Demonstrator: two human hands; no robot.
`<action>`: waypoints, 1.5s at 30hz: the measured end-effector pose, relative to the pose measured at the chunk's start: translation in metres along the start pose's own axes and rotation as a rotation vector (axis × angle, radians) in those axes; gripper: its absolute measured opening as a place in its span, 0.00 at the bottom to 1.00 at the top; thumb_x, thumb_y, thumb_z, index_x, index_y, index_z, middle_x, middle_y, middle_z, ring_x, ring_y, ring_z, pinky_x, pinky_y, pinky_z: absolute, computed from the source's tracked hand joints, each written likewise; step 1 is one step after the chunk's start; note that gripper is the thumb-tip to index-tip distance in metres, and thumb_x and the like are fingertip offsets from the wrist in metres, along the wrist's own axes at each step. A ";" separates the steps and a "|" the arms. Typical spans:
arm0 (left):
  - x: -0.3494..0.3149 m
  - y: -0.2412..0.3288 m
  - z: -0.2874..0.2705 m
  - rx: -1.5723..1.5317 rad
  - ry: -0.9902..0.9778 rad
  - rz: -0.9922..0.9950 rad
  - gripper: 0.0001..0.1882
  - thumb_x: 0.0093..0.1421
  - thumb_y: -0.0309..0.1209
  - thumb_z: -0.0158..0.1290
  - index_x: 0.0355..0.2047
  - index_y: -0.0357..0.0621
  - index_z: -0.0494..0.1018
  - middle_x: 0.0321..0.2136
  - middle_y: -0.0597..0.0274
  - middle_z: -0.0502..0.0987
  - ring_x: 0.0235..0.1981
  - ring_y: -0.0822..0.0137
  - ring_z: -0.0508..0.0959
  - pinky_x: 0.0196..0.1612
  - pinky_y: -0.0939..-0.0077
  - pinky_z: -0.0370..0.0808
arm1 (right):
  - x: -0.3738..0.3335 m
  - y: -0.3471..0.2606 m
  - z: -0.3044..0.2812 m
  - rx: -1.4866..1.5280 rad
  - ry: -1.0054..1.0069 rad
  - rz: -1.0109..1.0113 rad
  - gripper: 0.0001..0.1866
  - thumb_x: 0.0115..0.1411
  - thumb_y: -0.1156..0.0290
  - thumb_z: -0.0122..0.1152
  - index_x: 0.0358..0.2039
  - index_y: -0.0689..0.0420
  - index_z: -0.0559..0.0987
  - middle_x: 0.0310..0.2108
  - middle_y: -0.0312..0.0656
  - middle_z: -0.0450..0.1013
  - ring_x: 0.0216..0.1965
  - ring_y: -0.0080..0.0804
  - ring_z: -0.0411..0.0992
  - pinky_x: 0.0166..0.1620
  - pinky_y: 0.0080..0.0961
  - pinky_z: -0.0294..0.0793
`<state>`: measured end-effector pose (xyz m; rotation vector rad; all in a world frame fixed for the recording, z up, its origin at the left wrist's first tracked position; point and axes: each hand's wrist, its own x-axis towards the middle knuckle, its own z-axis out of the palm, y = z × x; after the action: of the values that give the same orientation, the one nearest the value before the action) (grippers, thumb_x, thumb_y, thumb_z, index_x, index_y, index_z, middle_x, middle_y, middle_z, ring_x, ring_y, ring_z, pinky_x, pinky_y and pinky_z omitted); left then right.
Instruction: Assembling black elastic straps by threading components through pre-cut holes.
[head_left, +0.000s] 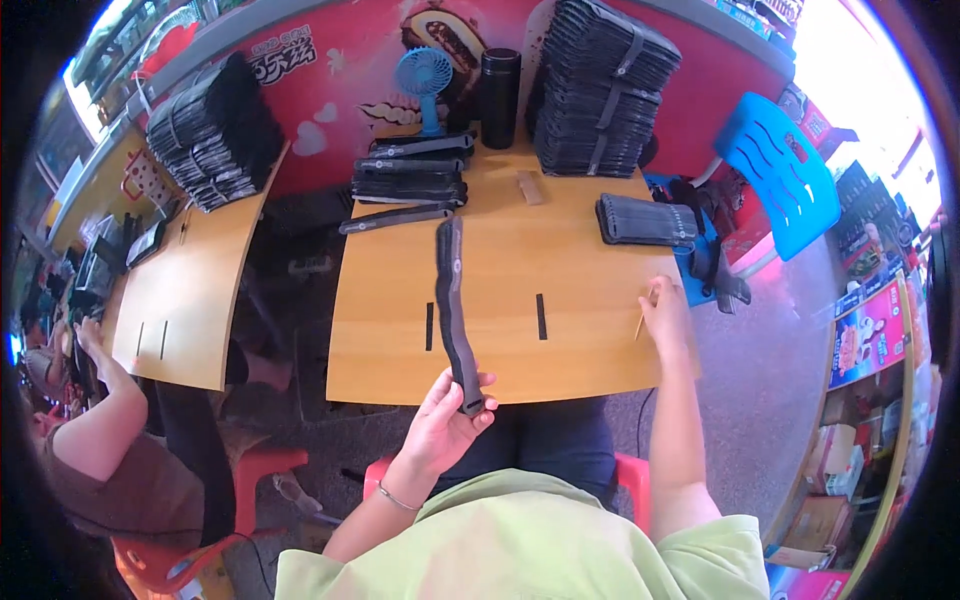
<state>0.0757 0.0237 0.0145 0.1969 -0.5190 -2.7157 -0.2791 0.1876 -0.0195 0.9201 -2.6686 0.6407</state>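
My left hand (447, 420) is closed round the near end of a long, narrow black-and-grey fabric strap (453, 300). The strap points away from me over the wooden table (590, 370), its far end near a pile of similar folded straps (410, 180). At the table's right side my right hand (665, 305) is closed with a thin wooden stick (640, 323) pinched in its fingers. Two short black strips lie on the table between my hands, a left strip (430, 326) and a right strip (542, 317).
A folded black bundle (648, 220) lies at the right edge. Farther back stand a blue fan (427, 80), a black flask (500, 100) and a tall strapped stack (605, 95). A blue chair (780, 175) stands right. Left, a co-worker's arm (105, 400) is beside another table (200, 290).
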 end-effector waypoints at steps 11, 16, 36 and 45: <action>0.000 0.003 0.000 0.042 0.039 0.005 0.19 0.67 0.32 0.43 0.57 0.44 0.60 0.56 0.53 0.66 0.49 0.55 0.74 0.46 0.70 0.76 | -0.046 -0.074 -0.009 -0.171 -0.226 0.007 0.20 0.49 0.72 0.59 0.44 0.52 0.69 0.31 0.47 0.76 0.31 0.45 0.76 0.32 0.42 0.74; 0.000 0.005 0.003 0.081 0.056 0.028 0.19 0.67 0.33 0.43 0.57 0.45 0.59 0.57 0.53 0.64 0.50 0.56 0.73 0.46 0.70 0.76 | -0.055 -0.096 -0.029 0.274 -0.411 -0.096 0.11 0.52 0.73 0.56 0.38 0.56 0.75 0.29 0.43 0.74 0.31 0.43 0.74 0.34 0.34 0.73; 0.018 0.015 0.016 0.090 0.133 0.220 0.15 0.66 0.31 0.45 0.52 0.48 0.62 0.45 0.55 0.72 0.47 0.58 0.76 0.44 0.71 0.77 | -0.067 -0.198 -0.085 1.044 -0.491 -0.533 0.12 0.52 0.87 0.57 0.36 0.61 0.82 0.33 0.45 0.78 0.32 0.30 0.76 0.36 0.21 0.75; 0.013 0.016 0.013 0.202 0.162 0.244 0.17 0.66 0.28 0.46 0.54 0.45 0.61 0.44 0.53 0.73 0.46 0.58 0.77 0.41 0.73 0.79 | -0.082 -0.207 -0.078 1.432 -0.632 -0.132 0.15 0.60 0.83 0.49 0.48 0.62 0.72 0.32 0.40 0.73 0.31 0.24 0.73 0.33 0.18 0.75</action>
<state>0.0666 0.0096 0.0319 0.3767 -0.7188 -2.3858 -0.0782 0.1217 0.0856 1.7492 -2.1755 2.7033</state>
